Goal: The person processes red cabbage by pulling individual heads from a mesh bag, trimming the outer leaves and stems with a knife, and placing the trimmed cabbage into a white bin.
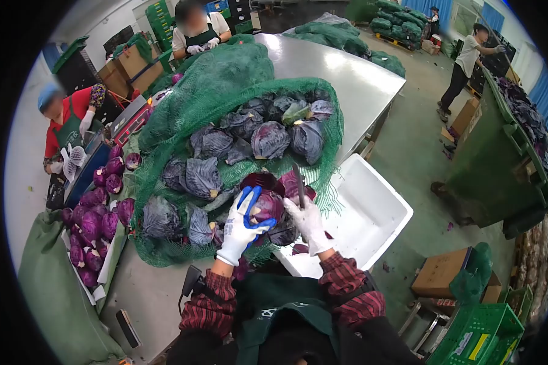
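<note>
My left hand (pixel 242 226), in a white glove with blue fingers, is wrapped around a partly peeled red cabbage (pixel 268 207). In my right hand (pixel 309 226), also gloved in white, a knife (pixel 299 182) points up and away, close to the cabbage's right side. Loose purple leaves (pixel 286 182) lie behind the cabbage. Just beyond my hands, a green mesh bag (pixel 237 97) lies spread with several dark-leaved red cabbages (pixel 270 140) in it. To the right, below the table edge, stands a white bin (pixel 371 207), with leaf scraps near its left side.
Trimmed purple cabbages (pixel 91 225) fill a box at the left. Two people work across the table, and another stands by a large green waste bin (pixel 493 158) holding leaves. A green crate (pixel 481 328) and a cardboard box (pixel 441 274) sit at lower right.
</note>
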A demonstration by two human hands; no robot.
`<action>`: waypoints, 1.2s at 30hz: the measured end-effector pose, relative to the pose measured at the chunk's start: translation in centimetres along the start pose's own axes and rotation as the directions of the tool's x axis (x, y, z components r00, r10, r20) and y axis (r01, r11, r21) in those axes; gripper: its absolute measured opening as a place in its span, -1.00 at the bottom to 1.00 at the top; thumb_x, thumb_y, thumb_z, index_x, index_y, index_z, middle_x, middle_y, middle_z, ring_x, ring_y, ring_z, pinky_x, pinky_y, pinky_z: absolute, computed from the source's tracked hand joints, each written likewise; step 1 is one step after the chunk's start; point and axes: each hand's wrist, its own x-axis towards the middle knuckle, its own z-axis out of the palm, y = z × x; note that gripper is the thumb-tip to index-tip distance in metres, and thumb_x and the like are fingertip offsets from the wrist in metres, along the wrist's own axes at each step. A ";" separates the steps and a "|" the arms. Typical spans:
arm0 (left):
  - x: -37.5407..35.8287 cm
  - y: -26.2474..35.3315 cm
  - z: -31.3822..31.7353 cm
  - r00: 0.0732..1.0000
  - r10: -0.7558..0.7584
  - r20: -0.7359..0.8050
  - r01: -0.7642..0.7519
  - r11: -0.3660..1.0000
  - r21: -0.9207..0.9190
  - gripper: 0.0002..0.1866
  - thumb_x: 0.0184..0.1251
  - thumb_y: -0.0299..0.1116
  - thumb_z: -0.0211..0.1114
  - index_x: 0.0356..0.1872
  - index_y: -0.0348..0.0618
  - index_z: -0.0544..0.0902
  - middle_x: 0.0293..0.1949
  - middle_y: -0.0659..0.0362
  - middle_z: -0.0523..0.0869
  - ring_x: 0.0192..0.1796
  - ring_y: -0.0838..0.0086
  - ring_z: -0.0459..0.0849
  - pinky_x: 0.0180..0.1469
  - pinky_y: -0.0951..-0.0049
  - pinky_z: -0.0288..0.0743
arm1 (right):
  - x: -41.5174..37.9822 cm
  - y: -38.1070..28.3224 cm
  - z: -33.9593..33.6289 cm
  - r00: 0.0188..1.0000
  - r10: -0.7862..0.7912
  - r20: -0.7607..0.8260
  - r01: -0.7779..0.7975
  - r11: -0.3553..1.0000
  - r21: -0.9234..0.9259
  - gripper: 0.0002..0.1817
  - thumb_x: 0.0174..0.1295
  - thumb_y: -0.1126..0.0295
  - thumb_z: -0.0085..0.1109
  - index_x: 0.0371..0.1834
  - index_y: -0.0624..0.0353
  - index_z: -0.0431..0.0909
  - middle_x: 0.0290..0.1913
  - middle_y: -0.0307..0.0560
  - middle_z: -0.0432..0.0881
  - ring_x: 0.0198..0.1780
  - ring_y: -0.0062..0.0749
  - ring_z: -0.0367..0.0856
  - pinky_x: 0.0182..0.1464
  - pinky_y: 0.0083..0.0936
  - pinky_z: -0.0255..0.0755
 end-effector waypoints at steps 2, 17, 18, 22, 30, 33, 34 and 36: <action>-1.0 0.1 0.2 0.991 0.132 0.023 -0.134 0.980 0.146 -0.08 -0.14 -0.13 0.60 0.37 0.04 0.41 0.37 -0.09 0.35 0.38 0.02 0.35 0.36 0.14 0.30 | 1.4 -1.7 -0.5 0.992 -0.123 0.003 0.122 0.982 -0.144 -0.47 0.21 -0.07 0.24 -0.20 0.29 0.57 -0.52 0.09 0.65 -0.45 -0.09 0.66 -0.38 -0.30 0.48; -1.5 2.0 0.6 0.970 0.241 0.041 -0.243 0.926 0.289 -0.11 -0.17 0.00 0.57 0.33 0.09 0.46 0.34 -0.09 0.38 0.26 -0.09 0.42 0.29 0.04 0.35 | 2.1 -4.6 -3.6 0.849 0.220 0.479 -0.239 0.971 -0.022 -0.60 0.16 0.21 0.31 -0.21 0.41 0.51 -0.55 -0.16 0.58 -0.64 -0.53 0.45 -0.62 -0.51 0.33; -1.6 2.1 0.7 0.964 0.262 0.049 -0.265 0.916 0.300 -0.11 -0.16 0.02 0.56 0.33 0.10 0.46 0.34 -0.09 0.38 0.26 -0.10 0.42 0.29 0.02 0.35 | 2.2 -4.8 -3.8 0.845 0.207 0.492 -0.206 0.977 -0.058 -0.62 0.13 0.22 0.28 -0.26 0.40 0.53 -0.54 -0.14 0.59 -0.62 -0.52 0.48 -0.61 -0.51 0.36; -1.5 2.4 0.6 0.966 0.248 0.071 -0.258 0.910 0.325 -0.09 -0.18 -0.06 0.59 0.33 0.02 0.45 0.36 -0.12 0.36 0.31 -0.09 0.40 0.34 0.05 0.30 | 1.9 -5.9 -3.0 0.894 0.082 0.440 0.016 0.976 -0.216 -0.65 -0.01 0.31 0.16 -0.28 0.44 0.59 -0.44 0.32 0.62 -0.38 0.07 0.65 -0.23 -0.25 0.53; -1.3 1.8 0.5 0.951 0.291 0.104 -0.309 0.893 0.326 -0.12 -0.13 -0.04 0.57 0.33 0.01 0.45 0.38 -0.10 0.34 0.33 -0.09 0.37 0.36 0.04 0.26 | 0.3 -1.9 -1.6 0.982 0.040 0.187 -0.028 0.998 -0.064 -0.78 0.22 0.31 0.16 -0.41 0.26 0.50 -0.58 -0.16 0.53 -0.58 -0.51 0.46 -0.52 -0.46 0.35; -1.3 1.1 0.3 0.940 0.333 0.077 -0.341 0.902 0.266 -0.16 -0.11 0.04 0.52 0.30 0.05 0.48 0.35 -0.06 0.37 0.29 -0.08 0.40 0.30 0.03 0.33 | -1.1 -4.7 -2.0 0.961 0.207 0.185 -0.211 0.978 -0.002 -0.70 0.23 0.20 0.27 -0.43 0.20 0.48 -0.60 -0.24 0.50 -0.62 -0.58 0.42 -0.57 -0.54 0.30; -1.3 0.9 0.4 0.939 0.337 0.067 -0.343 0.904 0.254 -0.16 -0.11 0.04 0.52 0.30 0.05 0.48 0.35 -0.06 0.37 0.29 -0.08 0.40 0.30 0.03 0.33 | -1.4 -5.4 -1.9 0.973 0.136 0.186 -0.153 0.985 0.078 -0.62 0.20 0.11 0.34 -0.43 0.21 0.48 -0.61 -0.27 0.47 -0.64 -0.62 0.40 -0.61 -0.57 0.27; -1.4 0.5 0.2 0.944 0.326 0.050 -0.330 0.923 0.200 -0.16 -0.12 0.04 0.52 0.30 0.05 0.48 0.36 -0.06 0.37 0.29 -0.06 0.40 0.30 0.03 0.33 | -1.0 -6.5 -2.0 0.940 0.233 0.248 -0.253 0.966 0.053 -0.63 0.17 0.18 0.34 -0.32 0.35 0.56 -0.56 -0.23 0.51 -0.57 -0.54 0.43 -0.50 -0.50 0.31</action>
